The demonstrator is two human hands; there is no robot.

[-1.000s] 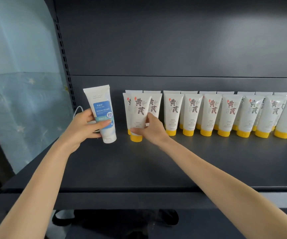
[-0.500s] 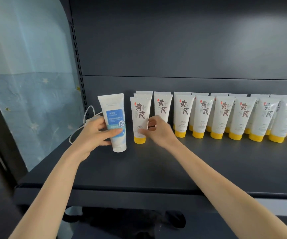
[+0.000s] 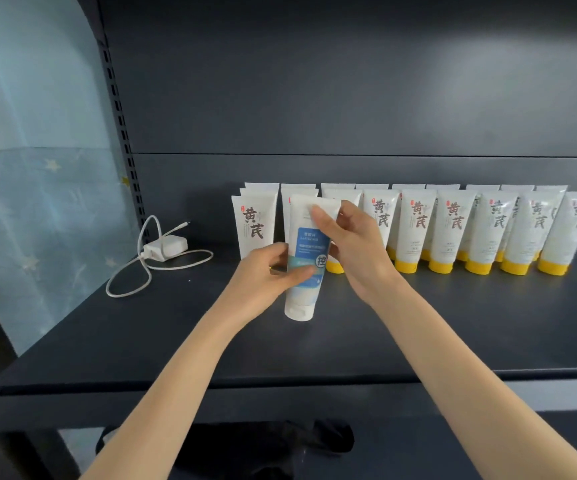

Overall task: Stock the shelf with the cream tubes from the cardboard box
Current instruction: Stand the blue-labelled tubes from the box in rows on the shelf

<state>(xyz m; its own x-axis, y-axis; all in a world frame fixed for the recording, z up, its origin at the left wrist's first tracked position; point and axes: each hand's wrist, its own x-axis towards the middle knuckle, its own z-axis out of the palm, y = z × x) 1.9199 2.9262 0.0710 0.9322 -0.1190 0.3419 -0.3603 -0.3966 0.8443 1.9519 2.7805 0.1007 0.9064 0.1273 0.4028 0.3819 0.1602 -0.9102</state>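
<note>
A white tube with a blue label (image 3: 306,268) stands cap-down above the dark shelf (image 3: 314,348), in front of the row. My left hand (image 3: 263,282) grips its lower half, thumb across the label. My right hand (image 3: 353,247) holds its upper end, fingers over the crimped top. Behind them a row of white tubes with yellow caps (image 3: 453,230) runs along the shelf's back to the right edge, standing cap-down in two ranks. The leftmost yellow-cap tube (image 3: 254,223) stands just left of my hands. No cardboard box is in view.
A white charger with a coiled cable (image 3: 162,251) lies on the shelf's left part. A slotted upright (image 3: 121,133) bounds the shelf on the left, with a pale blue star-print sheet (image 3: 34,168) beyond it. Something black (image 3: 245,448) lies below the shelf.
The blue-label tube moved right, from left of the row to in front of it. My right hand left the yellow-cap tube and took hold of the blue-label tube's top. The view shifted left, uncovering the charger.
</note>
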